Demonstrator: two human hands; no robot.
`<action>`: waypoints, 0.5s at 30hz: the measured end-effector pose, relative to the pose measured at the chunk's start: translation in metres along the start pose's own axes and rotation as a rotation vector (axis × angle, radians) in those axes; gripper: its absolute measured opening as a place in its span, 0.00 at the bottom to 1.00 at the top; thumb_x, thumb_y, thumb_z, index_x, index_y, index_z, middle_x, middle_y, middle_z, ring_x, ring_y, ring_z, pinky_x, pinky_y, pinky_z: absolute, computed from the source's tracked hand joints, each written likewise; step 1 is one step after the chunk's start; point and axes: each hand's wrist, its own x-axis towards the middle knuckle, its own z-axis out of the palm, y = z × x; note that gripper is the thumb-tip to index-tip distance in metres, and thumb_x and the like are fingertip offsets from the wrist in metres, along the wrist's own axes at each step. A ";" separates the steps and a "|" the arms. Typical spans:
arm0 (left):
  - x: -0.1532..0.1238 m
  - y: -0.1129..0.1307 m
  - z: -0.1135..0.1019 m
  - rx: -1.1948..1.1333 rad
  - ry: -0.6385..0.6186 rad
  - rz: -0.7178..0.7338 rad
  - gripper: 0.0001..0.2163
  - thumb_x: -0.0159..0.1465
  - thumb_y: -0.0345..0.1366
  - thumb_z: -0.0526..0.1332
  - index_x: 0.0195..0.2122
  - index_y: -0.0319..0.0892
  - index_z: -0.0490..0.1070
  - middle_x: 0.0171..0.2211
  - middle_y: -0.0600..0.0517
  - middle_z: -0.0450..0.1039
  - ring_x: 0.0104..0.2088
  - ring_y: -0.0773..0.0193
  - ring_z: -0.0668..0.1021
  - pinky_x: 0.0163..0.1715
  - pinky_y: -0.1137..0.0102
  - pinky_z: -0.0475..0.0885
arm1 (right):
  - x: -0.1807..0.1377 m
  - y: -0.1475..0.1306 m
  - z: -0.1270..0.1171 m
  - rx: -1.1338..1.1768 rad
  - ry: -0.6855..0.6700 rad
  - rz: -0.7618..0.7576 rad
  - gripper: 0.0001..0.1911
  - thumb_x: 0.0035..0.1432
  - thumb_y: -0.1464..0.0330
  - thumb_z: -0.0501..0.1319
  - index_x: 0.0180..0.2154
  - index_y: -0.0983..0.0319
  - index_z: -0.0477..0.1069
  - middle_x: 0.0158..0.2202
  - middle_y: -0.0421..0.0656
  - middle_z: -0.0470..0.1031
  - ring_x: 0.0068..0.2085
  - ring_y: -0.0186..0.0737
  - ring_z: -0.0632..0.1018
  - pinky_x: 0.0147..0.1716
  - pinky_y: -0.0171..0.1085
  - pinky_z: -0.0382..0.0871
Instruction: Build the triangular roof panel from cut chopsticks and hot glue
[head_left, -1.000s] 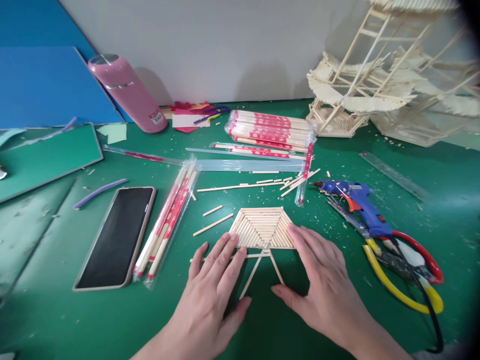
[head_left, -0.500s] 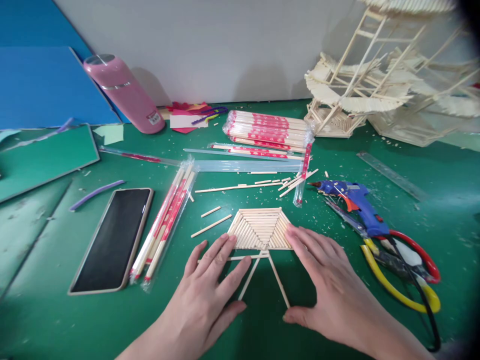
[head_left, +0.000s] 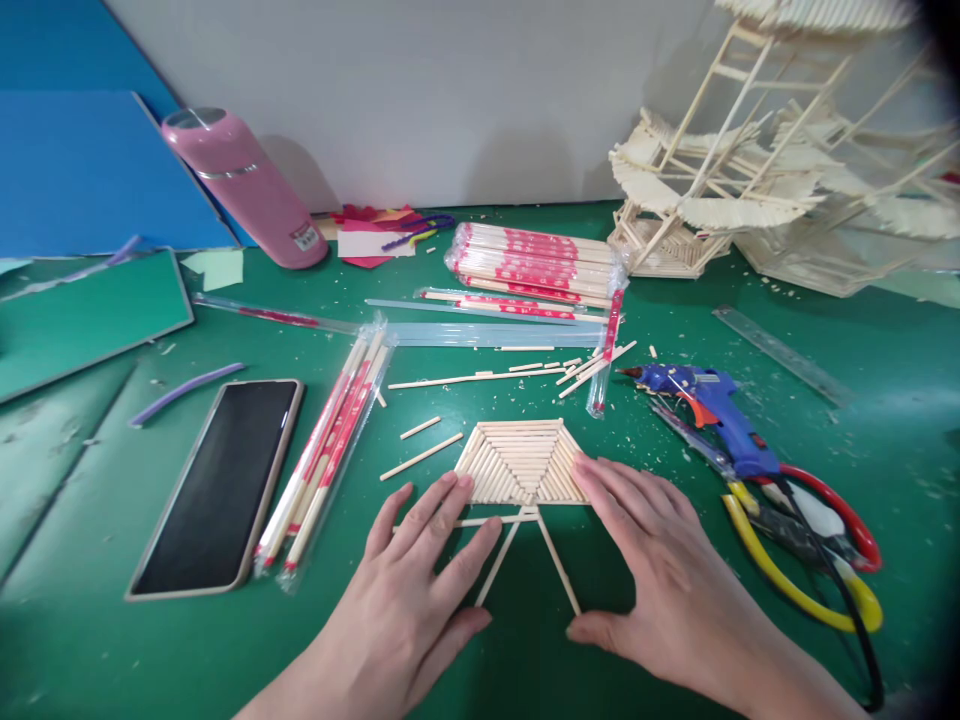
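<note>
Across the green bench (head_left: 525,665) we go: the left hand (head_left: 405,590) spreads wide, grip apart, and the right hand (head_left: 660,560) matches it, thumb and fingers well apart! Between them lies the stick panel (head_left: 523,455), fingertips at both its sides, and a thin stick (head_left: 558,560) runs down to the right thumb.

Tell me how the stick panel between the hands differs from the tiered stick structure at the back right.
The stick panel lies flat, while the tiered stick structure stands upright. The panel is small and close-packed; the structure is far larger, with open framework between its tiers. Both are made of pale, thin sticks.
</note>
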 end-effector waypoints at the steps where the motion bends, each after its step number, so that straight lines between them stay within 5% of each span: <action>1: 0.000 0.000 0.000 0.001 -0.002 0.001 0.23 0.59 0.30 0.56 0.56 0.45 0.57 0.61 0.42 0.50 0.60 0.47 0.53 0.54 0.47 0.53 | 0.000 0.000 0.000 -0.003 0.002 0.001 0.49 0.44 0.48 0.58 0.61 0.62 0.43 0.62 0.42 0.51 0.58 0.49 0.56 0.53 0.50 0.54; 15: 0.003 0.002 -0.001 -0.066 0.056 -0.050 0.17 0.64 0.36 0.51 0.54 0.47 0.62 0.59 0.46 0.56 0.60 0.51 0.57 0.55 0.50 0.52 | -0.004 0.002 0.001 -0.023 -0.027 0.005 0.50 0.44 0.49 0.58 0.62 0.62 0.40 0.63 0.38 0.46 0.60 0.46 0.53 0.54 0.47 0.49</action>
